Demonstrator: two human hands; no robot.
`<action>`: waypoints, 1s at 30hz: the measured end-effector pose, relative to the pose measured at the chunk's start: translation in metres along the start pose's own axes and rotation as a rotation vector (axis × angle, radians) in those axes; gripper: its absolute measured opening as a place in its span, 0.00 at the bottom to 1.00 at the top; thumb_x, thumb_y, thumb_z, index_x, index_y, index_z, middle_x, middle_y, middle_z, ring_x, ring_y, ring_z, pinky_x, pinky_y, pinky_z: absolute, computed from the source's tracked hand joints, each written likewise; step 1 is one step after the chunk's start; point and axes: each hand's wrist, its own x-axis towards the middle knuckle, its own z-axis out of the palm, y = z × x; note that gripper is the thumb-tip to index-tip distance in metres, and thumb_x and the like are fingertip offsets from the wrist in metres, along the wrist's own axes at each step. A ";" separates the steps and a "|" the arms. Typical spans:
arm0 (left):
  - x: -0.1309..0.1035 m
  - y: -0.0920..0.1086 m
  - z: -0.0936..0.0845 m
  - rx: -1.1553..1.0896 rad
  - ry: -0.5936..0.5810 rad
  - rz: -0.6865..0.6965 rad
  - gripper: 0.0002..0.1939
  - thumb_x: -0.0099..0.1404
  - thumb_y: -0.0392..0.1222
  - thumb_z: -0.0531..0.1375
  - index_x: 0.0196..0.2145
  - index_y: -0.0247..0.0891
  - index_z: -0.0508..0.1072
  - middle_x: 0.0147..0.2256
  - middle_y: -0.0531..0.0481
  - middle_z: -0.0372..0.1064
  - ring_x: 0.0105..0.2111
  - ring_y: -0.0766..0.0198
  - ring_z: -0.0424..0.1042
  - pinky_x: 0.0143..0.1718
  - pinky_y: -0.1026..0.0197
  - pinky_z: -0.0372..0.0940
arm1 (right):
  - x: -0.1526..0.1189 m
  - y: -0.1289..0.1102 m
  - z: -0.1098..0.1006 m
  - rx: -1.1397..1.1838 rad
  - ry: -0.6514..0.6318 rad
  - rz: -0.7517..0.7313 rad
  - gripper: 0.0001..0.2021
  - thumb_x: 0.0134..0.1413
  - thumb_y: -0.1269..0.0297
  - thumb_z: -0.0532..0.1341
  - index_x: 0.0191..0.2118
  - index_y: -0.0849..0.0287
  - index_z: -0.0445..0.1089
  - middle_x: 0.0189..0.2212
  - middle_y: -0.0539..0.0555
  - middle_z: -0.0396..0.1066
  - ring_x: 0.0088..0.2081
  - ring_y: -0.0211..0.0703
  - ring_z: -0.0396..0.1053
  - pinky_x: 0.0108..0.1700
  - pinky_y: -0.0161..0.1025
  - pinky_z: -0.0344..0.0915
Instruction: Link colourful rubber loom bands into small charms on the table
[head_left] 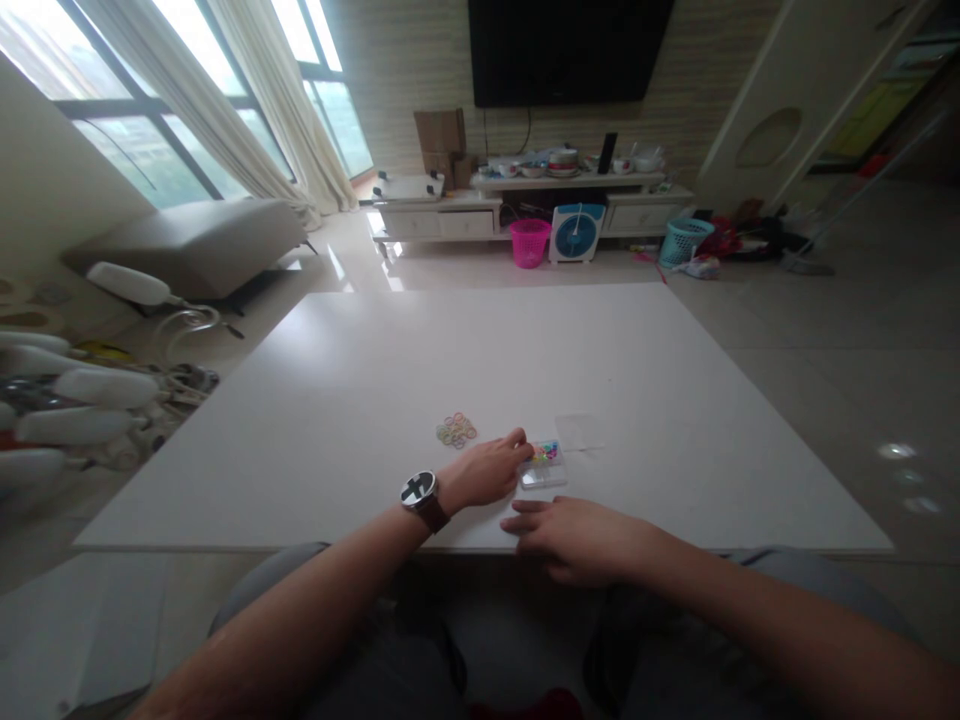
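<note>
My left hand (pixel 491 470), with a wristwatch (pixel 418 490) above it, reaches to the left side of a small clear plastic box (pixel 543 480). Its fingertips are drawn together at the colourful small pieces (pixel 546 453) in the box's far part; whatever they grip is hidden. Close to the table's front edge lies my right hand (pixel 574 535), fingers stretched out and apart, just short of the box and holding nothing. A pile of thin coloured rings (pixel 457 430) rests to the left of the box. Beyond the box, to the right, is a clear flat plastic piece (pixel 579 433).
The white table (pixel 480 340) spreads out ahead of me. Across the room stand a low cabinet (pixel 469 222), a pink basket (pixel 529 245), a blue-and-white fan (pixel 577 234) and a light blue basket (pixel 684 242). A padded bench (pixel 202 245) is at the left by the windows.
</note>
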 end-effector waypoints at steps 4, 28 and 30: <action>0.000 0.001 -0.004 -0.015 -0.010 -0.001 0.13 0.68 0.35 0.49 0.50 0.40 0.63 0.49 0.44 0.63 0.40 0.59 0.73 0.40 0.57 0.69 | 0.000 0.000 0.001 -0.027 -0.009 -0.004 0.16 0.52 0.71 0.60 0.47 0.57 0.74 0.58 0.57 0.69 0.63 0.54 0.60 0.56 0.48 0.66; -0.007 -0.037 -0.033 -0.208 0.254 -0.158 0.07 0.66 0.36 0.55 0.41 0.39 0.71 0.39 0.50 0.71 0.32 0.66 0.70 0.36 0.64 0.63 | -0.002 -0.004 -0.007 0.022 -0.062 0.058 0.20 0.52 0.72 0.59 0.52 0.55 0.73 0.63 0.55 0.64 0.67 0.57 0.54 0.61 0.53 0.62; -0.012 -0.051 -0.036 -0.192 0.240 -0.164 0.06 0.63 0.33 0.56 0.37 0.38 0.72 0.36 0.50 0.72 0.30 0.66 0.69 0.34 0.64 0.63 | -0.002 -0.004 -0.007 0.020 -0.063 0.050 0.20 0.52 0.72 0.60 0.51 0.56 0.74 0.63 0.56 0.64 0.67 0.57 0.55 0.61 0.52 0.63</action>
